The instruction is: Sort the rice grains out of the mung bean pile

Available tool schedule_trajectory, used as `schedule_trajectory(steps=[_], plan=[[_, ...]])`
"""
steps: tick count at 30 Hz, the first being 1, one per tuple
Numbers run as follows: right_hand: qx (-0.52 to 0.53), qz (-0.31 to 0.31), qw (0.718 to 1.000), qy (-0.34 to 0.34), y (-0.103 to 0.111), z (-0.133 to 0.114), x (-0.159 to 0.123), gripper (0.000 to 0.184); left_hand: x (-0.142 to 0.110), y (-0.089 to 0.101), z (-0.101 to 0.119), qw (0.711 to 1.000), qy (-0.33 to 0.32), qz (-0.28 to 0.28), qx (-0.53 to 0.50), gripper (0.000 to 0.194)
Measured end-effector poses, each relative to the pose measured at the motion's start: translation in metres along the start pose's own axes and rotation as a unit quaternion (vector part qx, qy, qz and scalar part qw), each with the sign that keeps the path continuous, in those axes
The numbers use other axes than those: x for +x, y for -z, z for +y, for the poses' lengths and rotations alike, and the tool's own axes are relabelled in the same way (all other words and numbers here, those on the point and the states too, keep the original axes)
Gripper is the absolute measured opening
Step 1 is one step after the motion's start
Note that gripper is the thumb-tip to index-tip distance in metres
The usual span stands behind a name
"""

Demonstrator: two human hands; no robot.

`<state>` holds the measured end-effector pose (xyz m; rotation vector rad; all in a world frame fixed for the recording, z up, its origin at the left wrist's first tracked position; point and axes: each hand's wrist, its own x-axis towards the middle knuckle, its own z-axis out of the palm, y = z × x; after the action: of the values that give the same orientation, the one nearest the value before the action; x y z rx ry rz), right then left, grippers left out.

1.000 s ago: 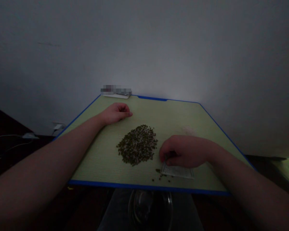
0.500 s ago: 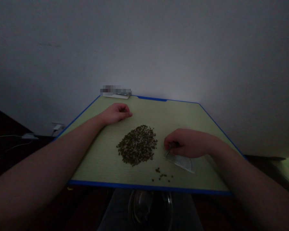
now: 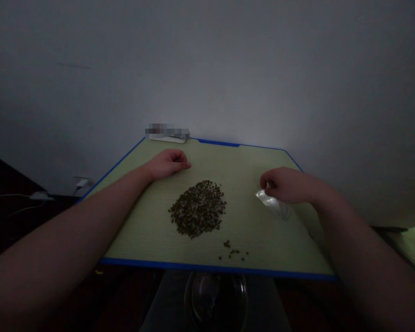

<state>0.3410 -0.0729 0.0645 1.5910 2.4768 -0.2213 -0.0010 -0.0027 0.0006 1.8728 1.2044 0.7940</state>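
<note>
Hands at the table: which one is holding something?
The right hand: it pinches a shiny, translucent piece, while the left hand shows nothing in its grasp.

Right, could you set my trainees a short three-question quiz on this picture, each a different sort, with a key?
1. True or false: the left hand is buried in the large pile of small dark bits.
2. Multiple choice: what holds the thin shiny piece?
(a) the left hand
(b) the right hand
(c) both hands
3. Fill in the gap: the edging around the tabletop is coloured ____.

Key:
1. False: it lies apart from the pile.
2. b
3. blue
</note>
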Motion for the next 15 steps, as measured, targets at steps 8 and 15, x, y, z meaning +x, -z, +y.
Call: schedule_trajectory(steps=[8, 15], plan=[[0.082, -0.019, 0.995, 0.054, 0.002, 0.003, -0.005, 0.022, -0.002, -0.001, 0.008, 1.000, 0.017, 0.002, -0.005, 0.026], [0.127, -0.058, 0.977, 0.160, -0.012, -0.040, -0.001, 0.018, 0.000, 0.000, 0.004, 1.000, 0.011, -0.001, -0.001, 0.028]])
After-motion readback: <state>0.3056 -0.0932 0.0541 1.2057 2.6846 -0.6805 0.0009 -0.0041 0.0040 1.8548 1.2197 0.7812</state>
